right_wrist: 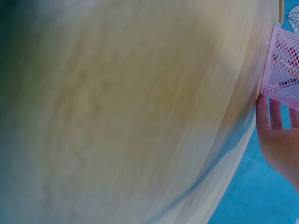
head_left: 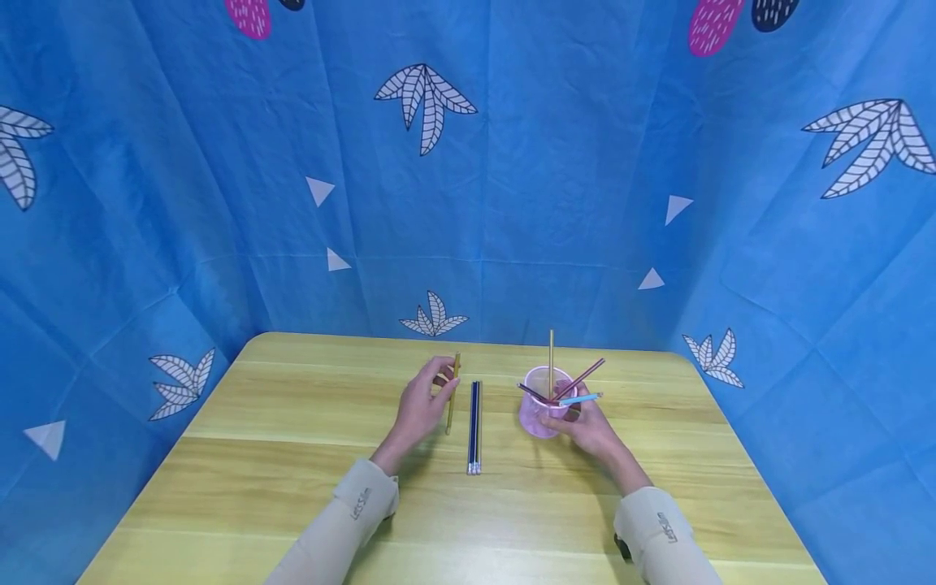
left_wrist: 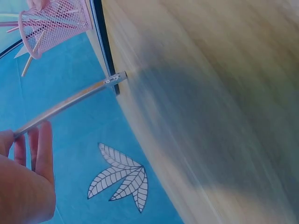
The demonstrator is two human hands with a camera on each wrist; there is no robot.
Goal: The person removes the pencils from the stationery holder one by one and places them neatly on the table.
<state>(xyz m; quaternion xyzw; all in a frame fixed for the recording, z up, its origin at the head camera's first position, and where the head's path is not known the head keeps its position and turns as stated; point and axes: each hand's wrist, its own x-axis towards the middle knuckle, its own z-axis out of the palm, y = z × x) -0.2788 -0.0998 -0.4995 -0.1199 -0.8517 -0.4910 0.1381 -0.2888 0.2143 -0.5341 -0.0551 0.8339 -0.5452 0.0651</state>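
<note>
A yellow pencil point(head_left: 452, 400) is pinched between the thumb and fingers of my left hand point(head_left: 417, 410). In the left wrist view this pencil point(left_wrist: 63, 106) slants away from the fingertips, its ferrule end near the table. Just right of it, several pencils point(head_left: 474, 431) lie side by side on the table, dark ones and a lighter one, with their eraser ends toward me. My right hand point(head_left: 591, 431) grips a pink mesh pencil cup point(head_left: 536, 418) from its right side. Gold, dark red, light blue and dark pencils lean out of the cup in different directions.
The light wooden table point(head_left: 292, 422) carries all of this. A blue patterned curtain point(head_left: 512, 203) surrounds it at the back and both sides.
</note>
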